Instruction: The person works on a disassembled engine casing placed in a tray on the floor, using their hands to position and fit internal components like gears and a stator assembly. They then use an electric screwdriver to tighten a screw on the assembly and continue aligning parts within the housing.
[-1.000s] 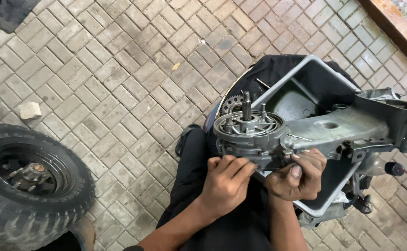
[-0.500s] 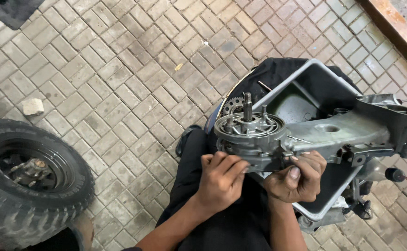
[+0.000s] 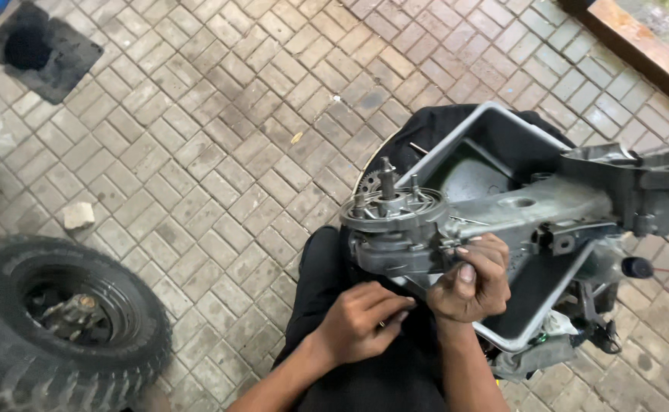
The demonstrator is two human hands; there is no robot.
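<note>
The left hand (image 3: 361,320) has dropped away from the engine casing (image 3: 426,233), fingers curled around something small; the right hand (image 3: 468,278) is still pinching at the casing's underside, above the tray (image 3: 494,130).

At your lower left lies a knobby tyre on its black rim (image 3: 59,328). Near it sits a pale stone (image 3: 79,215). A dark square drain cover (image 3: 43,52) lies up left on the brick paving (image 3: 220,145).

Grey interlocking brick paving (image 3: 197,137) covers the ground; a dark square drain cover (image 3: 43,49) sits top left, a wooden kerb (image 3: 639,53) top right.
</note>
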